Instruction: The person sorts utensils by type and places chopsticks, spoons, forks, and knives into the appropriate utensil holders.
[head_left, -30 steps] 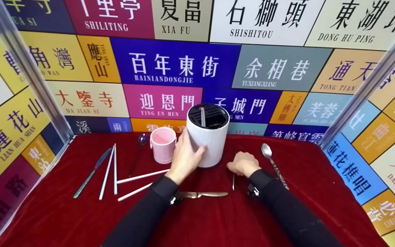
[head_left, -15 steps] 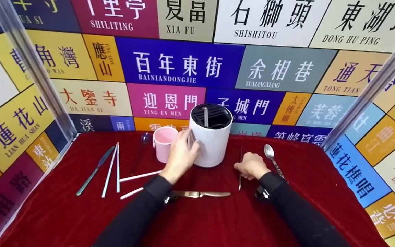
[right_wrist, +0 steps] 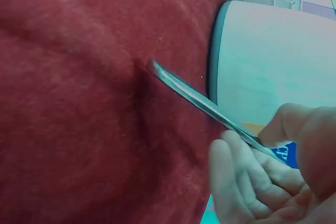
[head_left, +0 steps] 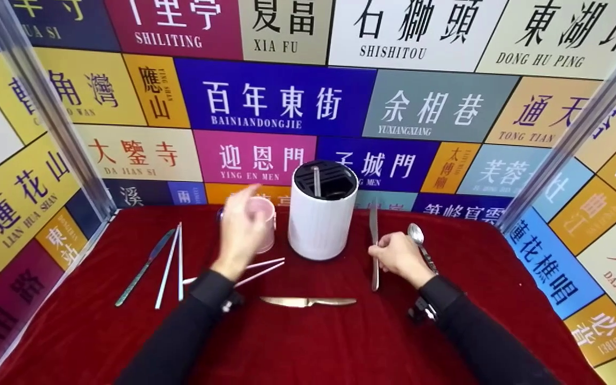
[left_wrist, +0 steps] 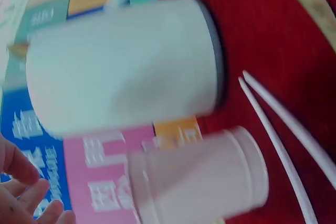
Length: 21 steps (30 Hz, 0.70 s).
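My right hand (head_left: pixel 400 258) pinches a silver table knife (head_left: pixel 375 224) between thumb and fingers, its upper end raised off the cloth. In the right wrist view the knife (right_wrist: pixel 191 95) slants out from the fingertips. My left hand (head_left: pixel 239 232), blurred, hangs over the pink cup (head_left: pixel 268 227) and partly hides it. In the left wrist view the fingers (left_wrist: pixel 31 195) are loosely bent with nothing between them, apart from the cup (left_wrist: pixel 197 177). Between the hands stands a white cylindrical utensil holder (head_left: pixel 320 227), with one utensil (head_left: pixel 316 182) upright in its black slotted top.
Two pale chopsticks (head_left: pixel 265 271) lie by the left wrist. Farther left are another pair of chopsticks (head_left: pixel 168 267) and a knife (head_left: pixel 145 267). Another knife (head_left: pixel 308 302) lies crosswise in front. A spoon (head_left: pixel 416 233) is right of the right hand. Sign-covered panels (head_left: pixel 276 96) stand behind the red cloth.
My left hand has let go of the white holder and moved left over the pink cup. My right hand has lifted the table knife, turning its broad side into view.
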Each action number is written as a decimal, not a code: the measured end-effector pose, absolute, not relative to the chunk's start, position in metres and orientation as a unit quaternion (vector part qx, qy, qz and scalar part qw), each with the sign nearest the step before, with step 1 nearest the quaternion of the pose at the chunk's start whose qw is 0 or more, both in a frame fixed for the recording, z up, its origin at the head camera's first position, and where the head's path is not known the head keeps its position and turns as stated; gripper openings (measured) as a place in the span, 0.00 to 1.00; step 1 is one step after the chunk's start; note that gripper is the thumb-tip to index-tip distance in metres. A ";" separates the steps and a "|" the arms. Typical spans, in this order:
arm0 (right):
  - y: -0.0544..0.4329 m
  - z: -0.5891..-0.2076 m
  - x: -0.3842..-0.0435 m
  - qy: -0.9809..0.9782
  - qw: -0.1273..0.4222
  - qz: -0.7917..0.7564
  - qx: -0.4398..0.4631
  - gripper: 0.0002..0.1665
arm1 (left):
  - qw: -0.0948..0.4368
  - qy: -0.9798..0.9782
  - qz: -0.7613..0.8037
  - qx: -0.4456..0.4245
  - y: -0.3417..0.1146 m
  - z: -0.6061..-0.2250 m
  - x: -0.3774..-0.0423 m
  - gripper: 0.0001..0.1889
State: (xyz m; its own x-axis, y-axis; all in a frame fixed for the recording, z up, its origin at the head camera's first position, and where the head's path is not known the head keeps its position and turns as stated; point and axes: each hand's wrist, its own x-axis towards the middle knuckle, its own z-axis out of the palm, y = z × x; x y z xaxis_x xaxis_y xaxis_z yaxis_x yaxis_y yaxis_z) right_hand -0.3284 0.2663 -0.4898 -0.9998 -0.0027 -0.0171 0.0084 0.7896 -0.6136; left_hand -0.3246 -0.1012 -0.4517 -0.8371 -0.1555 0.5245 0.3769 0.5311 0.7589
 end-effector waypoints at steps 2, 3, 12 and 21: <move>0.269 -0.492 -0.325 0.937 -0.015 -0.348 -0.024 0.09 | 0.245 -0.834 -0.492 -0.033 -0.117 -0.454 -0.329 0.38; 0.271 -0.493 -0.323 0.933 -0.028 -0.358 -0.041 0.08 | 0.225 -0.839 -0.494 -0.014 -0.124 -0.456 -0.332 0.43; 0.272 -0.505 -0.309 0.886 -0.158 -0.334 -0.280 0.05 | 0.089 -0.874 -0.475 0.045 -0.154 -0.480 -0.341 0.57; 0.241 -0.501 -0.300 0.849 -0.190 -0.308 -0.385 0.07 | 0.072 -0.866 -0.494 0.018 -0.143 -0.496 -0.345 0.61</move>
State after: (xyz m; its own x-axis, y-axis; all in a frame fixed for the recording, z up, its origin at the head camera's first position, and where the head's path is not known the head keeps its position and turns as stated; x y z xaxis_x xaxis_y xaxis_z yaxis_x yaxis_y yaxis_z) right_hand -0.3004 0.2408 -0.5005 -0.6303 -0.5370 0.5606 -0.7716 0.5128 -0.3763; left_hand -0.3453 -0.1433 -0.4964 -0.9889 -0.1025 0.1073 0.0402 0.5110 0.8586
